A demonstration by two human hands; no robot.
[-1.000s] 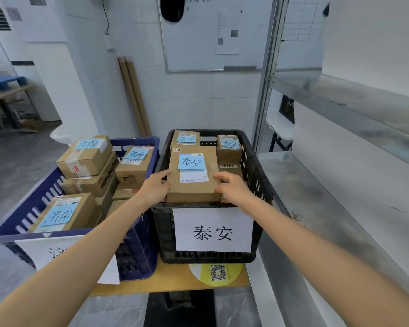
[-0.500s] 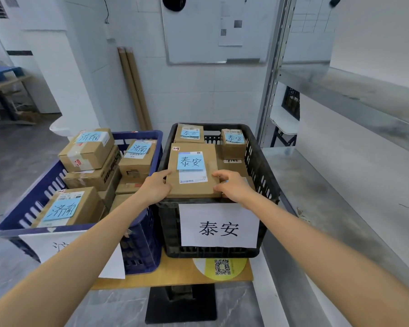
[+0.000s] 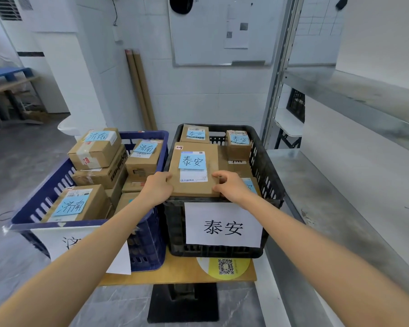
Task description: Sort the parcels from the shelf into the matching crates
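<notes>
Head view: the flat brown parcel (image 3: 194, 171) sits on top of the pile in the black crate (image 3: 270, 161), front-left side. The person's left hand (image 3: 157, 188) grips its near-left corner and the right hand (image 3: 232, 187) pinches the near-right edge. The blue crate (image 3: 45, 192) stands just beside it, packed with boxes.

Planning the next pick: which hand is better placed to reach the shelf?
Right, probably. The right hand holds the parcel edge nearest the metal shelf; the left hand is beside the blue crate.
</notes>
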